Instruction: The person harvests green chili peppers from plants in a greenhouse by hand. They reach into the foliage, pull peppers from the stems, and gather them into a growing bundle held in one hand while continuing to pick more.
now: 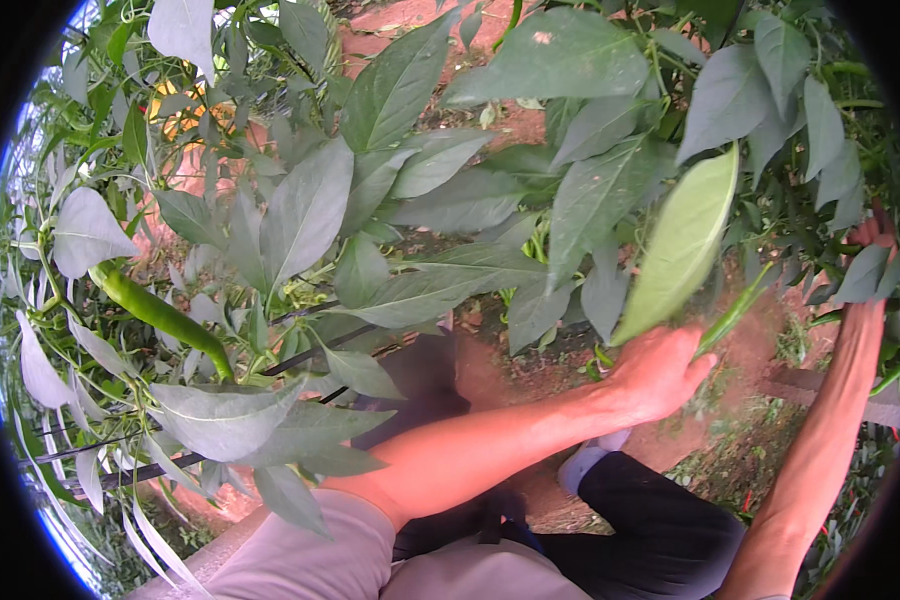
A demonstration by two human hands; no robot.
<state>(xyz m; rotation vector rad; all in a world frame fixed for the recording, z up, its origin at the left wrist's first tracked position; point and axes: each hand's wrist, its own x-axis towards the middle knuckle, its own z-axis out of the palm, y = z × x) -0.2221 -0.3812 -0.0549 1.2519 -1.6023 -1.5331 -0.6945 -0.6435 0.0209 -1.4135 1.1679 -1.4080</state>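
My left hand (660,372) reaches across the middle and is closed around a long, slim green chili pepper (738,308), whose upper end sticks out up and to the right. A large pale green leaf (682,245), smeared by motion, hangs just above that hand. At the far right my right hand (872,236) is raised among the pepper plant's leaves. Foliage covers most of its fingers, so their grip is hidden. Another green chili pepper (165,318), thicker and slightly curved, hangs from a plant on the left, away from both hands.
Broad pepper leaves (308,215) fill the left and top of the view. Dark thin lines (305,365) run through the left plants. Reddish soil (490,380) shows between the rows. My bent leg in dark trousers (650,525) is below. An orange-yellow object (185,108) stands behind leaves.
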